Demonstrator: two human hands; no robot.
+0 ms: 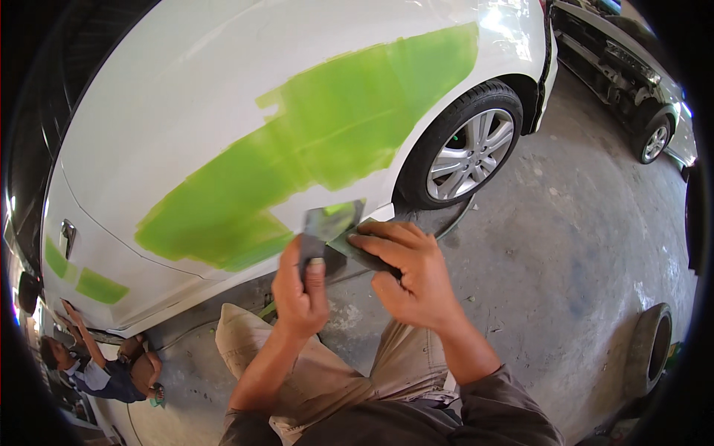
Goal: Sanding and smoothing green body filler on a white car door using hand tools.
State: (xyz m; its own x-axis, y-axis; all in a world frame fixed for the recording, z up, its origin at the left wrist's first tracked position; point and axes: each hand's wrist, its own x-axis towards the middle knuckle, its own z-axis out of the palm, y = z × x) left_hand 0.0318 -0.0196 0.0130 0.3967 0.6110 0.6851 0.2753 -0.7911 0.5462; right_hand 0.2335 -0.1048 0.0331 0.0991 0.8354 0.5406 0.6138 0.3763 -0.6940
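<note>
My left hand [300,299] is closed round a grey putty spreader [318,224], its thumb pressed on the lower part. Green putty [341,215] is smeared over the upper face of that blade. Close on its right, my right hand [418,273] grips a dark flat spreader [358,253] with the fingers laid along it; its edge meets or nearly meets the left blade. Beyond both hands stands a white car [216,67], with a broad patch of bright green putty [297,145] spread across its side panel up to the wheel arch.
The car's wheel [470,152] is to the right of the patch. Smaller green patches [102,286] mark the door near its handle [68,238]. Another person [104,364] crouches at far left, one hand on the car. A loose tyre [648,349] and a partly stripped car [625,74] are at right.
</note>
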